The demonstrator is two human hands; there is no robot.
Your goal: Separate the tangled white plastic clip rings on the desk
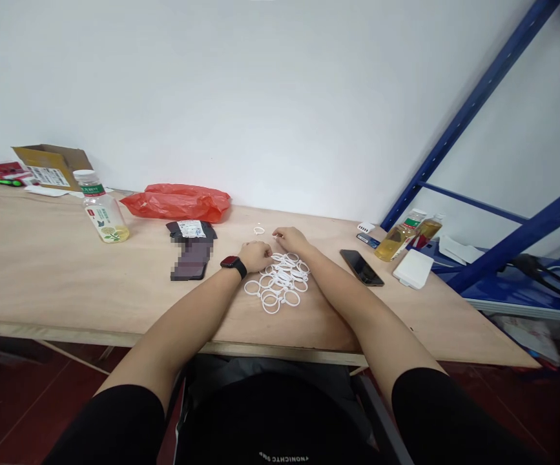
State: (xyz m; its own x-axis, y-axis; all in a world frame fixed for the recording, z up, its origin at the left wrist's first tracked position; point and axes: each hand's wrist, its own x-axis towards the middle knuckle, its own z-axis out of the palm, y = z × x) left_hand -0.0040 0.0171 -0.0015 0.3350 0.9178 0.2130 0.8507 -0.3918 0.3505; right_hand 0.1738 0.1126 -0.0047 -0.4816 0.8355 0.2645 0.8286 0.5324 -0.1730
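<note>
A loose pile of white plastic rings (282,284), each with a small tab, lies on the wooden table between my forearms. My left hand (256,256), with a dark watch on its wrist, rests at the upper left edge of the pile. Its fingers are curled in towards the rings, and what they hold is too small to make out. Just beyond the pile is my right hand (291,239), its fingers bent together in a pinch and pointing left. Any item between those fingertips cannot be made out. A separate white ring (259,230) lies farther back, past both hands.
Left of the hands are a dark packet (192,248), a red plastic bag (177,203), a drink bottle (103,213) and a cardboard box (57,165). To the right lie a phone (362,267), a white case (413,268) and another bottle (398,240), beside a blue metal rack (473,71).
</note>
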